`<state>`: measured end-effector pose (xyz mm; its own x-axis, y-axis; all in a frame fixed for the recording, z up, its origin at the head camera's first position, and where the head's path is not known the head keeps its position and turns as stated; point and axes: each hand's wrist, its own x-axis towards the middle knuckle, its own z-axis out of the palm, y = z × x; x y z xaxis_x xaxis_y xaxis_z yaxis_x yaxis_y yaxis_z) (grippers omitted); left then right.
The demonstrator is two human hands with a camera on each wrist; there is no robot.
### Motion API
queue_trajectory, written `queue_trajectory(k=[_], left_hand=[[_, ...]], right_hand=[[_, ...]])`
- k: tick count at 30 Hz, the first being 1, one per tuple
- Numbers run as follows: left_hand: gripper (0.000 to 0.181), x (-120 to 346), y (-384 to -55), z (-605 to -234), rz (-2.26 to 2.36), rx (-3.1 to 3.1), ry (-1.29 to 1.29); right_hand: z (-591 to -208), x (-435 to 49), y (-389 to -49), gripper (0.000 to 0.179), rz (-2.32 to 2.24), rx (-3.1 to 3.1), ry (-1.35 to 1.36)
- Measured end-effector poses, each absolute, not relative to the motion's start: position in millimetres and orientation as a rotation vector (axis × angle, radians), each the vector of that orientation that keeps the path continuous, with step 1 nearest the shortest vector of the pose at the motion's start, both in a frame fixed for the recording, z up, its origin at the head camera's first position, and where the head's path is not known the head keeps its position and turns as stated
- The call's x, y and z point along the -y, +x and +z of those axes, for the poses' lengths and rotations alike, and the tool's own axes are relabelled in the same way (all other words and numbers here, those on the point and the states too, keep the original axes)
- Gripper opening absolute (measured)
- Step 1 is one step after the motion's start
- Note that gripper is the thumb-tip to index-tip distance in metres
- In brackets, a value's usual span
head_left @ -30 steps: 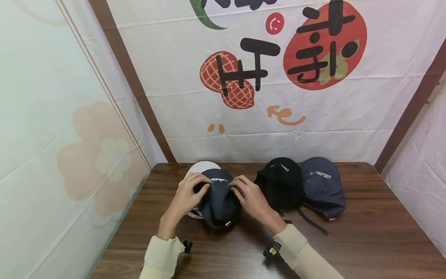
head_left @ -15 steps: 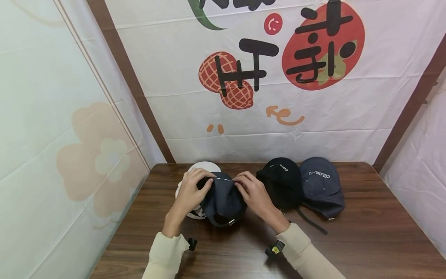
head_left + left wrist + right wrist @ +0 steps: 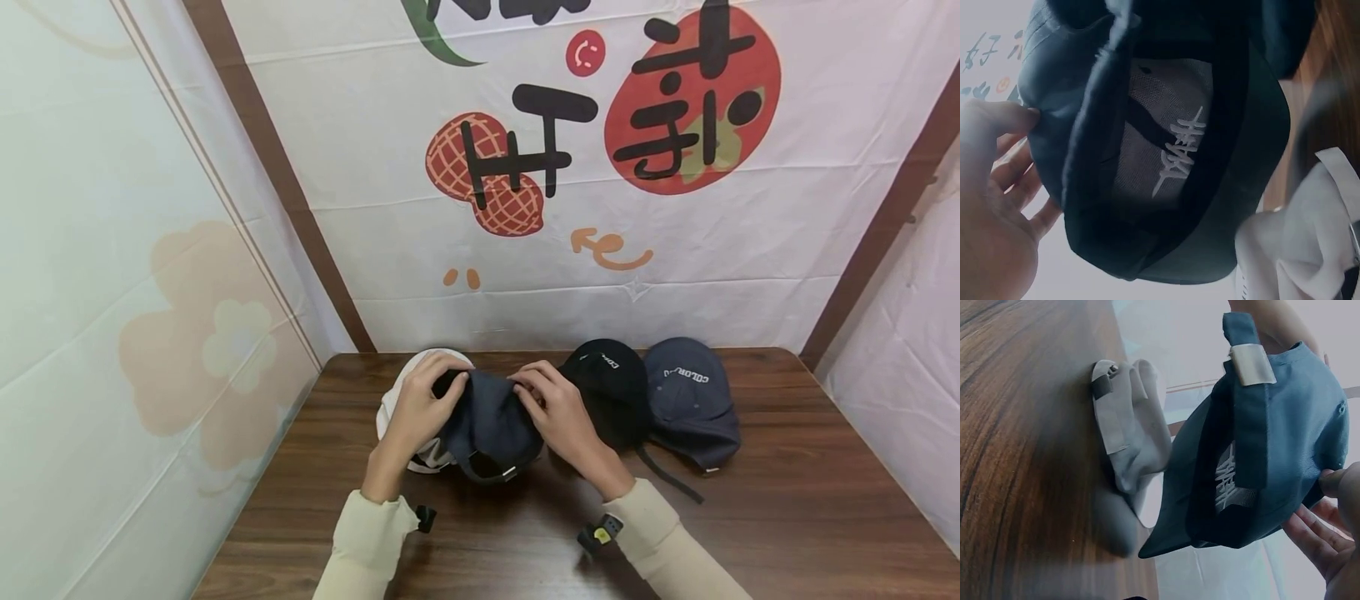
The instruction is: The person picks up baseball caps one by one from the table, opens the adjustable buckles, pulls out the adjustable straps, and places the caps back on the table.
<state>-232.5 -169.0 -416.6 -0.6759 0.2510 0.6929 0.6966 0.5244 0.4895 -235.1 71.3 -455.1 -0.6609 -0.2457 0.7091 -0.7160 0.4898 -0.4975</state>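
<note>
Left hand [image 3: 420,400] and right hand [image 3: 557,410] pinch the navy cap [image 3: 497,421]; either slackening could drop it onto the white cap [image 3: 1129,419].

From my remote seat I watch the left hand [image 3: 422,403] pinch the left side of the navy cap [image 3: 497,427], while the right hand [image 3: 561,412] pinches its right side. The left forearm [image 3: 362,540] and right forearm [image 3: 675,542], both sleeved, reach toward the cap from its near side.
</note>
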Motion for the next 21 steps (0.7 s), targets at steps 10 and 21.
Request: queue_trajectory(k=[10,21], left_hand=[[0.012,158,-236,-410,-1.099,2.18,-0.756],[0.014,154,-238,-408,-1.15,2.141,-0.709]], right_hand=[[-452,-78,-234,0.024,1.148,2.138,0.771],[-457,-95,-227,0.023,1.178,2.044,0.841]])
